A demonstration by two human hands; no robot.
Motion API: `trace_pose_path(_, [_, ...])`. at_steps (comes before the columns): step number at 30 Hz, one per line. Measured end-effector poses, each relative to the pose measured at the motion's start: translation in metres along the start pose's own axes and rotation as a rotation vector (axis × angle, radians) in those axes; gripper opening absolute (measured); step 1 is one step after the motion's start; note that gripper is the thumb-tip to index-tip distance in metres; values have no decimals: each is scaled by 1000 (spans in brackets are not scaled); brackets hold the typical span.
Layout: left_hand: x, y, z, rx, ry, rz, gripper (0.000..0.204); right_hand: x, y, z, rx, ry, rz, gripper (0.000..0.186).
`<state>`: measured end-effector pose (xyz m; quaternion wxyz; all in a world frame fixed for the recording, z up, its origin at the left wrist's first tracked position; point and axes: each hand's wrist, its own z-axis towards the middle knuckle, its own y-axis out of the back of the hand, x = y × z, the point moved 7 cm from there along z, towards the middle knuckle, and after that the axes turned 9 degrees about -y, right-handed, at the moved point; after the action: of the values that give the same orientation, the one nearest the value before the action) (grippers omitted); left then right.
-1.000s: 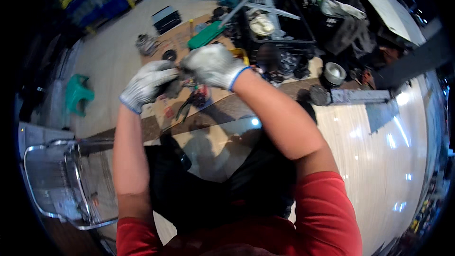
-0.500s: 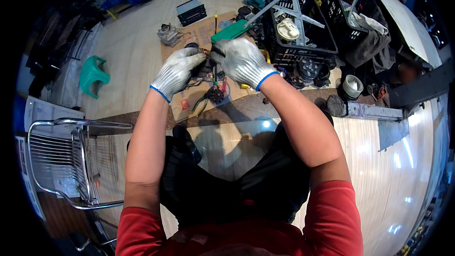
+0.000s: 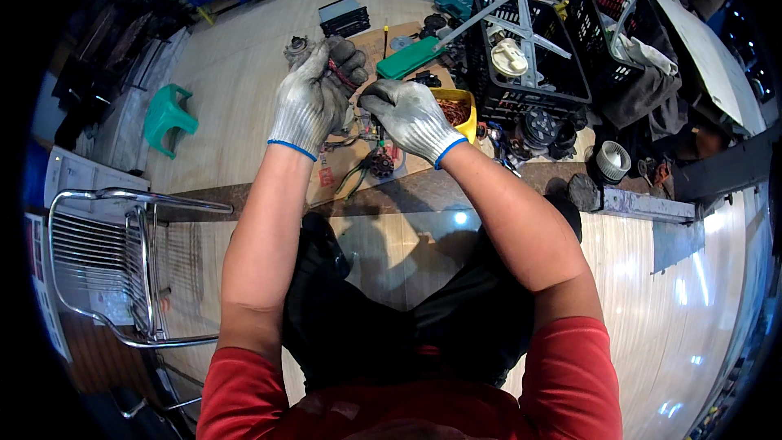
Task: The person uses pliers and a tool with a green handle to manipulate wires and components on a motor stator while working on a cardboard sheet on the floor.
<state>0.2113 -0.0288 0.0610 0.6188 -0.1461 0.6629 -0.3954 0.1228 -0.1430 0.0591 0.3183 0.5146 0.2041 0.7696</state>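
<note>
My left hand [image 3: 306,106], in a white glove with grimy grey fingers, is raised over the cardboard [image 3: 331,176] and curled round a thin red item [image 3: 349,80], perhaps wire; the rest of its hold is hidden. Just to its right, my right hand [image 3: 402,112], gloved alike, has its fingers closed; what they hold, if anything, I cannot make out. A yellow container [image 3: 461,106] of copper-coloured pieces lies beside it. Below are green-handled pliers [image 3: 353,179] and a dark round part [image 3: 381,165]. A long green object [image 3: 407,59] lies behind my hands.
Black crates [image 3: 529,90] with white and metal parts stand at right, beside a white fan wheel [image 3: 612,159] and a steel beam [image 3: 648,204]. A green stool [image 3: 169,118] and chrome chair [image 3: 102,269] stand at left. A black box [image 3: 344,16] lies behind.
My left hand has risen and turned, showing the red item in its curled fingers. My right hand has moved slightly down and apart from it, uncovering the yellow container.
</note>
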Motion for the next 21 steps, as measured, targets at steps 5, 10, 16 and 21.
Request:
trace_pose_path(5, [-10, 12, 8, -70, -1, -73, 27, -12, 2, -1, -39, 33, -97, 22])
trace_pose_path(10, [-38, 39, 22, -46, -89, -91, 27, -11, 12, 1, -7, 39, -318, 23])
trace_pose_path(16, [-98, 96, 48, -133, -210, -181, 23, -12, 23, -7, 44, 48, -429, 20])
trace_pose_path(21, [-150, 139, 40, -214, -299, -147, 25, 3, 27, -24, 137, 96, -487, 14])
